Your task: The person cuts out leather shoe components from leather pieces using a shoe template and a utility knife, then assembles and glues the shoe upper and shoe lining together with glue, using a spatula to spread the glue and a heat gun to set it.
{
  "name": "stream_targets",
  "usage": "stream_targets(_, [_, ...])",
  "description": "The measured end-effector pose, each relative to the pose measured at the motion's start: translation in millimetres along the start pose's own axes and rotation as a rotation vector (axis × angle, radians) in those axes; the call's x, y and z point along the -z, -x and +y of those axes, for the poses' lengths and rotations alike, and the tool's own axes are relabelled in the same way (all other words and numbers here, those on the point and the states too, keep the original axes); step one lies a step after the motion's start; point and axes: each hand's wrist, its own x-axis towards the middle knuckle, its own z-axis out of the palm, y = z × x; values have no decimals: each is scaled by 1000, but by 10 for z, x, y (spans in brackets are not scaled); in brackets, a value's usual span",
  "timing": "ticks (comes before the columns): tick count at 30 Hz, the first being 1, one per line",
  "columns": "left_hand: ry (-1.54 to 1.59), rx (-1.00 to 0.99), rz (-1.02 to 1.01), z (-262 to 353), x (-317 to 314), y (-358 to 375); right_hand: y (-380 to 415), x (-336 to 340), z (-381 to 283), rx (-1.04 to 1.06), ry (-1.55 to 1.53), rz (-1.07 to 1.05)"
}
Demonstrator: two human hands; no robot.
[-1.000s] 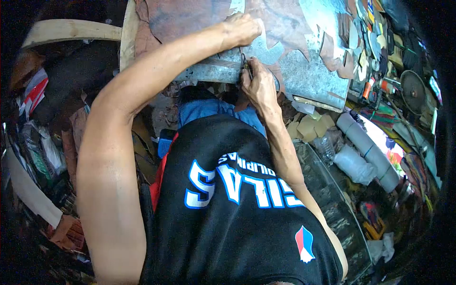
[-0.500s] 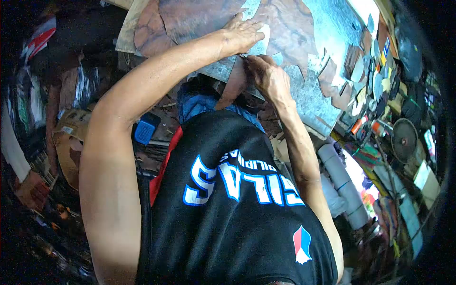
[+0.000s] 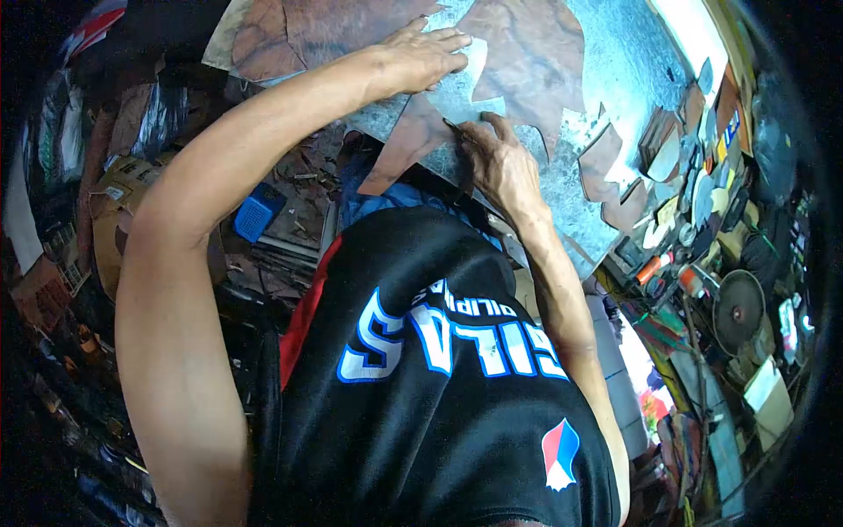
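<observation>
My left hand (image 3: 420, 60) lies flat with its fingers spread, pressing on the brown leather sheet (image 3: 338, 31) and the bluish-grey board (image 3: 619, 61). My right hand (image 3: 500, 162) is closed around a thin dark pointed tool (image 3: 450, 124), mostly hidden in the fingers; its kind does not show clearly. Beside that tip a tapering brown leather piece (image 3: 404, 145) lies across the board's near edge, its lower end hanging over. Another large marbled leather sheet (image 3: 531, 53) with a jagged outline spreads out beyond my right hand.
Leather offcuts (image 3: 601, 158) lie on the board's right part. Farther right are piled scraps, an orange-and-white spool (image 3: 654, 268) and a round dark disc (image 3: 738, 312). A blue plastic box (image 3: 259, 212) sits below my left forearm, near a cardboard box (image 3: 118, 189).
My left hand has shifted slightly left and down. The tapering leather piece has swung left and shows more fully, apart from the big sheet. The view has also shifted a little.
</observation>
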Motion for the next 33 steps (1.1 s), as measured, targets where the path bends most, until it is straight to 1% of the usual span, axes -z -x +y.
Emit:
stream_targets(4, [-3, 5, -42, 14, 30, 12, 32, 32, 89, 11, -23, -25])
stream_targets(6, [5, -4, 28, 5, -6, 20, 47, 46, 145, 39, -54, -34])
stream_targets(10, [2, 18, 11, 8, -23, 1, 24, 79, 215, 46, -53, -84])
stream_targets(12, [6, 27, 23, 7, -49, -16, 31, 47, 332, 104, -45, -80])
stream_targets(15, [11, 13, 51, -18, -82, -6, 20, 72, 381, 127, -45, -104])
stream_targets(25, [-25, 57, 14, 48, -42, 0, -105, 255, 545, 233, 24, -210])
stream_targets(27, [-45, 65, 15, 54, -47, -3, -154, 319, 567, 338, 96, -215])
stream_targets(28, [-44, 70, 15, 50, -54, 1, -194, 360, 565, 342, 96, -218])
stream_targets(30, [-59, 62, 31, 60, -46, 10, -271, 427, 568, 350, 99, -308])
stream_targets(31, [-59, 63, 31, 64, -25, 12, -299, 421, 601, 351, 99, -309])
stream_targets(33, [-134, 62, -2, 102, 26, 17, -338, 407, 644, 458, 117, -258])
